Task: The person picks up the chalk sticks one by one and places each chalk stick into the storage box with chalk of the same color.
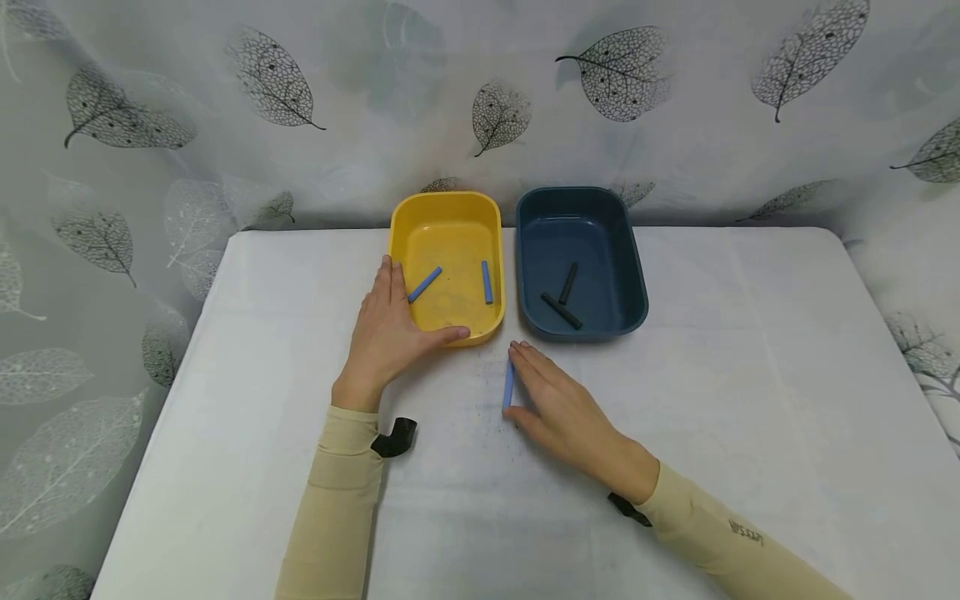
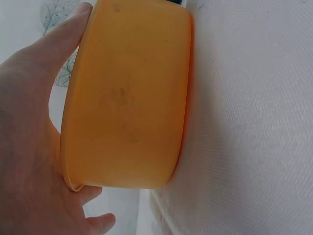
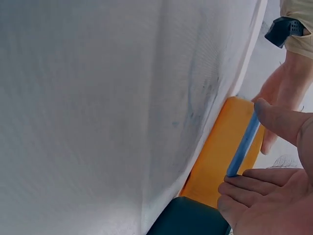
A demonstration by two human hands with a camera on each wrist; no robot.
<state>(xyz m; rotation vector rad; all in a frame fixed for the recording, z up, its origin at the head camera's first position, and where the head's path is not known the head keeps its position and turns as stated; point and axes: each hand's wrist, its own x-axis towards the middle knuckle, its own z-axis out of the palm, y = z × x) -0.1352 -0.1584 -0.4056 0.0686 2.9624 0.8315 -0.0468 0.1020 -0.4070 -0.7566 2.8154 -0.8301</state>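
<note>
My right hand (image 1: 566, 412) pinches a blue chalk stick (image 1: 509, 385) by its ends between thumb and fingertips, just in front of the bins. In the right wrist view the blue chalk stick (image 3: 243, 144) spans from thumb to fingers. With thumb and fingers spread around its near left corner, my left hand (image 1: 386, 333) holds the yellow bin (image 1: 447, 200). Two blue chalk sticks (image 1: 424, 285) lie inside that bin, apart from each other. The left wrist view shows the outer wall of the yellow bin (image 2: 127, 98) upright on the cloth.
Right of the yellow bin stands a dark blue bin (image 1: 637, 287) holding two black sticks (image 1: 561, 310). A white cloth (image 1: 750, 375) covers the table, with small blue specks near the right hand. A leaf-patterned curtain (image 1: 420, 83) hangs behind the table's far edge.
</note>
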